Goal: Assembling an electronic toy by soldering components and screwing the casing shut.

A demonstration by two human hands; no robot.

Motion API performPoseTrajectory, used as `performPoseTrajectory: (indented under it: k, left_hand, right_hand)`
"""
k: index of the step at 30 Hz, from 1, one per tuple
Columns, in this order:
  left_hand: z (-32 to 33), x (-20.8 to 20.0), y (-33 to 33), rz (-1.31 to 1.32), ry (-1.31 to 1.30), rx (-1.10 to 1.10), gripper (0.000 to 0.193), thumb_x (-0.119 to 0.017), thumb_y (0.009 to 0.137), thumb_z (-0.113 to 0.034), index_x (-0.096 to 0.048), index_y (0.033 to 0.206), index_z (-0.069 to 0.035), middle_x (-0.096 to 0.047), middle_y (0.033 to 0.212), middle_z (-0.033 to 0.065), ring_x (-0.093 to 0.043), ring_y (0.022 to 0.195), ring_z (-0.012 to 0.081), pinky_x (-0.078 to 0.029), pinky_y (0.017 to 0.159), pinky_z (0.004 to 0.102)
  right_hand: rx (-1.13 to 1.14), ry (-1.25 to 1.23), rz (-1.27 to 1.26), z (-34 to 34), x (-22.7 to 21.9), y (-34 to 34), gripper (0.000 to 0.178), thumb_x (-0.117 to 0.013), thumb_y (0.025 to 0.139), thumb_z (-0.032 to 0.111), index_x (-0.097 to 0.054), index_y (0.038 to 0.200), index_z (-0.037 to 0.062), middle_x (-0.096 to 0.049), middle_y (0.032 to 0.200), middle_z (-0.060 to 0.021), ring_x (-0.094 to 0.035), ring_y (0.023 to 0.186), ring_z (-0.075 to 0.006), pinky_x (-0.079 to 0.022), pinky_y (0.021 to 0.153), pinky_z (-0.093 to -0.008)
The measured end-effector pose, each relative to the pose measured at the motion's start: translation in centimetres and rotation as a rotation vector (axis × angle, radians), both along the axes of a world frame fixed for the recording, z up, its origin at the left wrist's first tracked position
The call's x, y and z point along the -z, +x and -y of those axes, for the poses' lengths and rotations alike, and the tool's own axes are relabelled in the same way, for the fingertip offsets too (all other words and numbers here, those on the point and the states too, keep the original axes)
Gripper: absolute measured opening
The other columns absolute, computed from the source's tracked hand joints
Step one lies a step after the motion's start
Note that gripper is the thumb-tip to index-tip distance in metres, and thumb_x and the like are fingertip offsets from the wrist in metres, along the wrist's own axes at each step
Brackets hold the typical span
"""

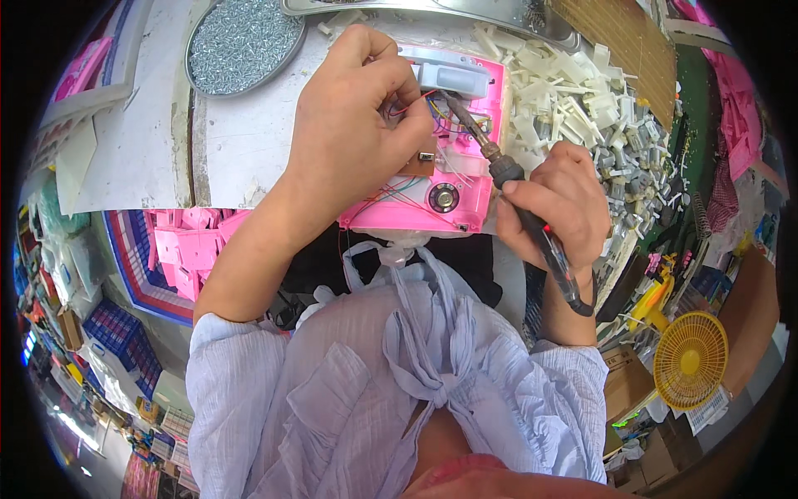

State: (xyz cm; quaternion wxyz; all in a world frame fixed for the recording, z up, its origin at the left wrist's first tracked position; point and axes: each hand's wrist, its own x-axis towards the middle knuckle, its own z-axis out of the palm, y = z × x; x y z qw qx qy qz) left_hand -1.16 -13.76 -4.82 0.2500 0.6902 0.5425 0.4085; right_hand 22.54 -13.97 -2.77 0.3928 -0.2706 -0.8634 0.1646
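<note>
A pink plastic housing [407,218] lies on the table in front of me, its inside facing up. It holds a round speaker [444,198], a small brown circuit board [418,165], a grey plastic part [455,79] and several thin coloured wires. My left hand [345,129] reaches over its left side, thumb and forefinger pinched on a thin red wire [407,109]. In my right hand [564,206] is a soldering iron [509,172], held like a pen. Its tip points up and left to the wires near the grey part; whether it touches them I cannot tell.
A round metal pan [226,95] of small screws stands at the far left, with a metal tray [449,7] beyond the housing. Loose white and grey plastic parts [565,104] are heaped at right. A basket [125,258] of pink parts sits lower left; a yellow fan [690,362] lower right.
</note>
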Motion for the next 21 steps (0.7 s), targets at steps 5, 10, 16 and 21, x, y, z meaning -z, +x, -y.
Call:
performPoseTrajectory:
  k: [5, 10, 16, 21]
  left_hand:
    - [0.1, 0.0, 0.1, -0.005, -0.02, -0.007, 0.009, -0.072, 0.076, 0.0, -0.064, 0.079, 0.002, -0.052, 0.093, 0.006, -0.052, 0.071, 0.0124, -0.044, 0.059, 0.0252]
    - [0.0, 0.0, 0.1, 0.008, -0.016, -0.006, 0.009, -0.072, 0.075, 0.001, -0.063, 0.078, 0.002, -0.051, 0.092, 0.0054, -0.052, 0.071, 0.0121, -0.044, 0.059, 0.0252]
    - [0.0, 0.1, 0.2, 0.0, 0.011, -0.016, 0.009, -0.072, 0.074, 0.001, -0.063, 0.077, 0.002, -0.051, 0.091, 0.0052, -0.051, 0.07, 0.0125, -0.044, 0.059, 0.0257]
    - [0.0, 0.2, 0.3, -0.015, 0.026, -0.025, 0.01, -0.072, 0.074, 0.0, -0.062, 0.076, 0.002, -0.051, 0.091, 0.0053, -0.051, 0.069, 0.0128, -0.044, 0.059, 0.0262]
  right_hand:
    - [-0.03, -0.049, -0.002, 0.0, -0.6, 0.5, 0.04, -0.08, 0.064, -0.004, -0.068, 0.099, 0.0099, -0.051, 0.061, -0.001, -0.049, 0.054, -0.0213, -0.046, 0.065, -0.0344]
    - [-0.027, -0.118, -0.104, 0.0, -0.3, 0.8, 0.038, -0.077, 0.064, -0.005, -0.067, 0.097, 0.0083, -0.051, 0.061, -0.0016, -0.048, 0.052, -0.0215, -0.045, 0.062, -0.0346]
    - [-0.036, -0.138, -0.106, -0.5, -0.3, 0.9, 0.033, -0.076, 0.065, -0.005, -0.067, 0.094, 0.0065, -0.054, 0.062, -0.0032, -0.048, 0.051, -0.0213, -0.043, 0.058, -0.0339]
    - [-0.062, -0.154, -0.053, -0.5, 0.0, 1.2, 0.026, -0.071, 0.072, -0.002, -0.063, 0.097, -0.0019, -0.059, 0.069, -0.0103, -0.053, 0.058, -0.0246, -0.048, 0.067, -0.0425]
